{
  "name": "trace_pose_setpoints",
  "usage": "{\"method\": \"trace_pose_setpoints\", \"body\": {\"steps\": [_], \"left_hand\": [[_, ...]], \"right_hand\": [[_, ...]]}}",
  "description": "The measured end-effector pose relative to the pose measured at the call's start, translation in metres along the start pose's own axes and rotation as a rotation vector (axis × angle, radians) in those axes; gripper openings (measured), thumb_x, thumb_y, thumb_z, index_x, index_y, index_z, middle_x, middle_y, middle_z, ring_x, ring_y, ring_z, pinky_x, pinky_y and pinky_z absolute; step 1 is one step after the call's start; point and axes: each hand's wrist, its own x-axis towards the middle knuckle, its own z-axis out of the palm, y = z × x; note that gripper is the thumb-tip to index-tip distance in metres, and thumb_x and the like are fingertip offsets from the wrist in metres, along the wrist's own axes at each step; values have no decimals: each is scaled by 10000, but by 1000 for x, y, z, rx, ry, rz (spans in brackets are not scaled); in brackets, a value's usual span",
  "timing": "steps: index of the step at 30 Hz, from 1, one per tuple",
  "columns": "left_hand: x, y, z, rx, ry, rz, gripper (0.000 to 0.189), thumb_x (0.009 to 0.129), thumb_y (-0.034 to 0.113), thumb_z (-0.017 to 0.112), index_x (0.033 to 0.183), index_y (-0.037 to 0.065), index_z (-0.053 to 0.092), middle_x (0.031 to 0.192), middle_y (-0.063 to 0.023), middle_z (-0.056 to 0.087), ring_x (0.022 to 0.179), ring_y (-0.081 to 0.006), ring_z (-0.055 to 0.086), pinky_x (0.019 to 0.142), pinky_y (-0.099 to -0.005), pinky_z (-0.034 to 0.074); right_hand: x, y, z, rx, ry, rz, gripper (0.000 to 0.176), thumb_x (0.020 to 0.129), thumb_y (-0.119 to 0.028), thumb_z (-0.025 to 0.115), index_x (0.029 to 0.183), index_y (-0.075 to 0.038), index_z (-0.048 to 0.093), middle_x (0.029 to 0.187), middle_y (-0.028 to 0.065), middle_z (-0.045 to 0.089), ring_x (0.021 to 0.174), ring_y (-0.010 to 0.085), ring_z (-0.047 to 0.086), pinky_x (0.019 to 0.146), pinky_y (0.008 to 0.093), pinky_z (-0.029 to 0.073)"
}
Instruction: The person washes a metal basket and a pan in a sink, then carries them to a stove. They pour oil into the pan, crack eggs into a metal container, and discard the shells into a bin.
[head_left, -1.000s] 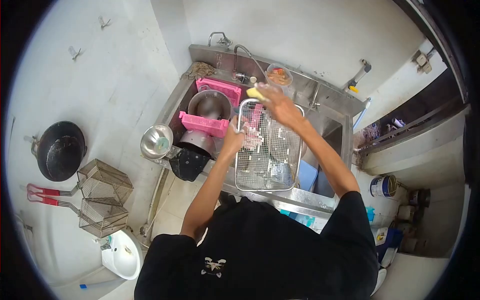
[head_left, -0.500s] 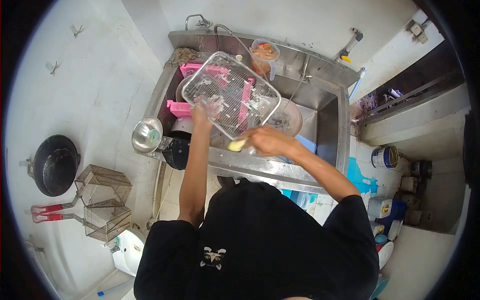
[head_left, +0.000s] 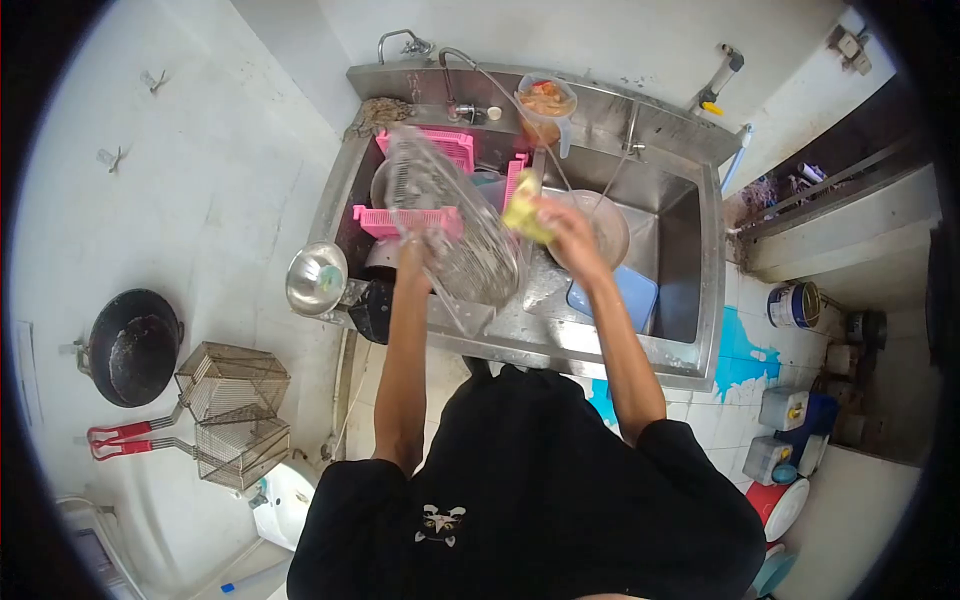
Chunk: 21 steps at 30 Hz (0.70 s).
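Over the left basin of the steel sink (head_left: 470, 345), my left hand (head_left: 413, 262) grips the near left edge of a rectangular wire mesh tray (head_left: 455, 225). The tray is tilted and smeared by motion. My right hand (head_left: 570, 238) holds a yellow sponge (head_left: 527, 210) just right of the tray, apart from it. Pink plastic baskets (head_left: 405, 221) lie in the basin behind and beneath the tray. A round translucent bowl (head_left: 605, 225) and a blue rectangular lid or tray (head_left: 625, 297) are to the right of my right hand.
A jug with orange contents (head_left: 545, 105) stands on the sink's back ledge near the faucet (head_left: 455, 100). A metal bowl (head_left: 317, 279) is at the left rim. A black wok (head_left: 132, 347) and wire fry baskets (head_left: 235, 385) hang on the left wall.
The tray has tipped from nearly flat to steeply tilted. My right hand, with the sponge, has moved up and right from the tray's near edge. The view has shifted slightly.
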Motion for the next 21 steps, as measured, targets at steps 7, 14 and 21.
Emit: {"method": "trace_pose_setpoints", "body": {"steps": [7, 14, 21], "left_hand": [[-4, -42, 78, -34, -35, -178, 469, 934, 480, 563, 1153, 67, 581, 934, -80, 652, 807, -206, 648, 713, -346, 566], [-7, 1, 76, -299, -68, 35, 590, 987, 488, 399, 1423, 92, 363, 1318, -112, 526, 1205, -304, 521, 1050, -467, 403], [-23, -10, 54, -329, -391, 234, 465, 996, 372, 432, 1348, 69, 459, 1287, -140, 564, 1246, -301, 502, 1092, -462, 374]], "right_hand": [[36, 51, 74, -137, 6, -95, 282, 938, -94, 582, 1197, 8, 624, 1157, 111, 661, 1008, 147, 598, 880, 267, 457], [-20, 1, 48, -120, -346, -14, 273, 900, -54, 612, 1168, -22, 651, 1138, 72, 670, 1052, 135, 588, 929, 274, 434], [-45, 82, 84, -113, -193, -64, 288, 899, -31, 603, 1183, -38, 642, 1179, 70, 654, 1107, 150, 570, 971, 276, 417]]}}
